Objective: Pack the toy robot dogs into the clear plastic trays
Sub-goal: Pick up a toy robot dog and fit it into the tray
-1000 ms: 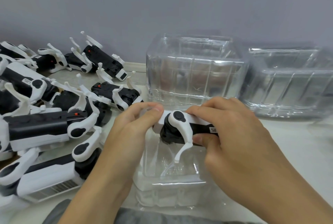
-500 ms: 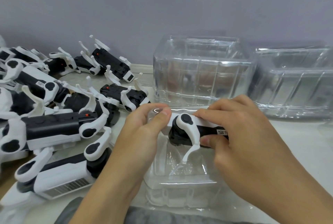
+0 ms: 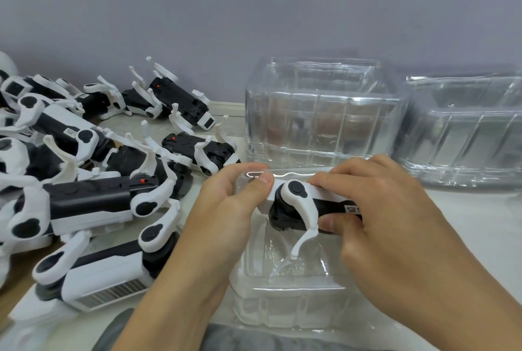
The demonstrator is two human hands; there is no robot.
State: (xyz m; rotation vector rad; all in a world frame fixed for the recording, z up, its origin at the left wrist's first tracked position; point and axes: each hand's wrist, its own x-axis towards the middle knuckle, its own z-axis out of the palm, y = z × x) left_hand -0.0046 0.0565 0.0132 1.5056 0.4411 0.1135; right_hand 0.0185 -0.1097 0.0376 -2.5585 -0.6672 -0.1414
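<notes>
A black-and-white toy robot dog (image 3: 296,206) lies on its side over the open top of a clear plastic tray (image 3: 282,299) right in front of me. One white leg hangs down into the tray. My left hand (image 3: 226,215) grips the dog's left end, thumb on top. My right hand (image 3: 375,209) grips its right end, fingers over the top and thumb underneath. Both hands hide much of the dog's body.
Several more toy robot dogs (image 3: 93,203) lie in a heap on the table to the left. A stack of clear trays (image 3: 319,113) stands behind the hands, and another stack (image 3: 466,130) sits at the right. A grey wall runs close behind.
The view has shifted a little, so everything sits further right in the frame. Both hands keep the same hold on the dog over the tray.
</notes>
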